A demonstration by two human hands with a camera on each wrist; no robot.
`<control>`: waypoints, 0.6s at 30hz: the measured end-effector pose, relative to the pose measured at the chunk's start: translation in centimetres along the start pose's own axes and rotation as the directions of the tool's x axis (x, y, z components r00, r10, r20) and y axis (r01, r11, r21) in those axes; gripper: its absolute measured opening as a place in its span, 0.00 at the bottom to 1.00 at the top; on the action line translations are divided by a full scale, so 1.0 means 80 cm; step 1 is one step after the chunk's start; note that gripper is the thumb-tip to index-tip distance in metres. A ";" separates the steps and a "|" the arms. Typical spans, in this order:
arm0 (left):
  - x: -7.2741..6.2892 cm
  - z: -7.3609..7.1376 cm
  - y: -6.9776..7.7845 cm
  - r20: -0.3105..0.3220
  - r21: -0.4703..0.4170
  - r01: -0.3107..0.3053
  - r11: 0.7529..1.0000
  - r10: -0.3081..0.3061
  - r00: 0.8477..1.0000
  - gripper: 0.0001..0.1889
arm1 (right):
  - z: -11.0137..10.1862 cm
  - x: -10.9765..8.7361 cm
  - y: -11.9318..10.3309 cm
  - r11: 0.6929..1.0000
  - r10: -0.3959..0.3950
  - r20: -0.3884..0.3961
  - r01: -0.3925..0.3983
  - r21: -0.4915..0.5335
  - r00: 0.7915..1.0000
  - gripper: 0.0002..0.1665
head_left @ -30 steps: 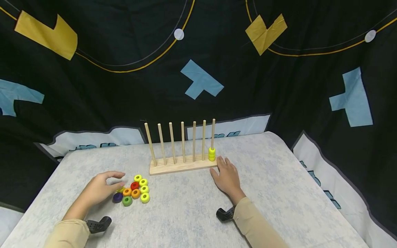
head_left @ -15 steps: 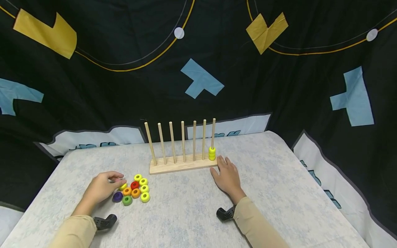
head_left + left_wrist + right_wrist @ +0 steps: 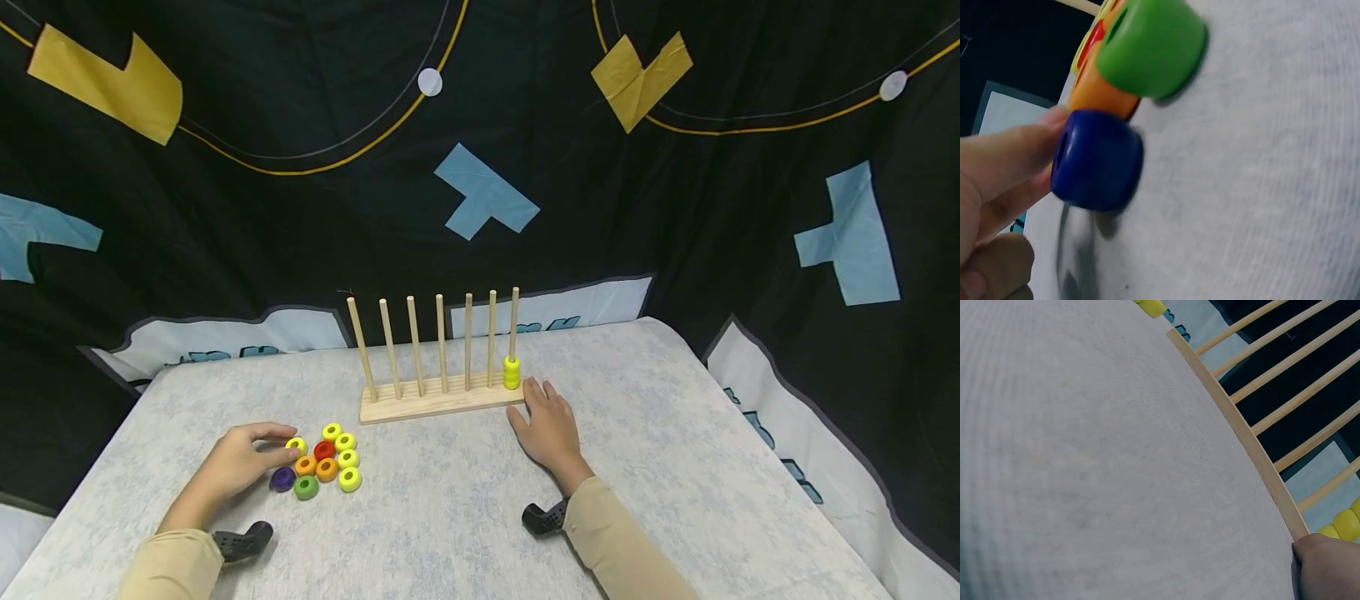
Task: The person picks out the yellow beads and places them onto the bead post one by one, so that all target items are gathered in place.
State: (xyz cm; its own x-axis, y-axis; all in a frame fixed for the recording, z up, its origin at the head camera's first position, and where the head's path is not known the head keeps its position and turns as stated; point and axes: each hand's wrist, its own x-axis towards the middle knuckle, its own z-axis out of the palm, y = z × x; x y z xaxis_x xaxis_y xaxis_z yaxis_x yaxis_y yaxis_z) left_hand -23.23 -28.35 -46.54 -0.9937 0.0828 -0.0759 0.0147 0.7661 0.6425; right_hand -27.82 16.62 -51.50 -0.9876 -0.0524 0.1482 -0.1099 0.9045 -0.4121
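So the left hand [image 3: 242, 457] is placed at the near left of the table [image 3: 450, 508], right at a loose bunch of beads. A yellow bead [image 3: 297, 443] is framed between thumb and forefinger, which are set a little apart; whether it's actually pinched can't be told, since the view from the left wrist is mostly blocked by a dark purple-blue bead [image 3: 282, 479]. That one sits just beside the hand, next to a green bead [image 3: 306, 487]. Two orange beads [image 3: 327, 469] and a red bead [image 3: 324, 451] are bunched in the middle, and the far side is edged by four more yellow beads [image 3: 349, 479].

The right hand [image 3: 549, 429] is laid palm down, fingers stretched out and slightly spread, with the right end of the wooden rack [image 3: 435, 406] touched by the fingertips. Seven upright pegs [image 3: 441, 342] are lined up on it, and a short yellow stack [image 3: 512, 374] is threaded onto the peg nearest that hand.
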 end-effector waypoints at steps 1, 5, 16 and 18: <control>0.000 0.000 0.000 -0.005 0.013 0.003 1.000 -0.003 1.000 0.28 | 0.000 0.000 0.000 1.000 -0.001 -0.002 0.001 -0.001 1.000 0.42; 0.004 0.001 0.002 -0.043 0.069 0.019 0.997 -0.016 0.999 0.26 | 0.001 0.000 0.000 1.000 -0.006 -0.012 0.006 0.002 1.000 0.42; 0.007 0.006 0.006 -0.040 0.118 0.058 0.991 -0.053 0.998 0.31 | 0.003 0.000 0.001 1.000 -0.011 -0.018 0.010 -0.004 1.000 0.42; 0.008 0.006 0.009 -0.035 0.131 0.051 0.990 -0.047 0.998 0.30 | 0.003 0.000 0.001 1.000 -0.009 -0.017 0.009 -0.004 1.000 0.42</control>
State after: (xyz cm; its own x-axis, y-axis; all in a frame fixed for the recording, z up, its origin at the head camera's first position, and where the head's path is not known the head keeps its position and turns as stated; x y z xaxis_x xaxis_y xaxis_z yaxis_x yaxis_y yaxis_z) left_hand -23.80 -27.48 -46.50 -0.9965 0.0244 -0.0797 -0.0219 0.8461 0.5326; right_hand -27.87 16.56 -51.74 -0.9845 -0.0530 0.1671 -0.1179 0.9056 -0.4074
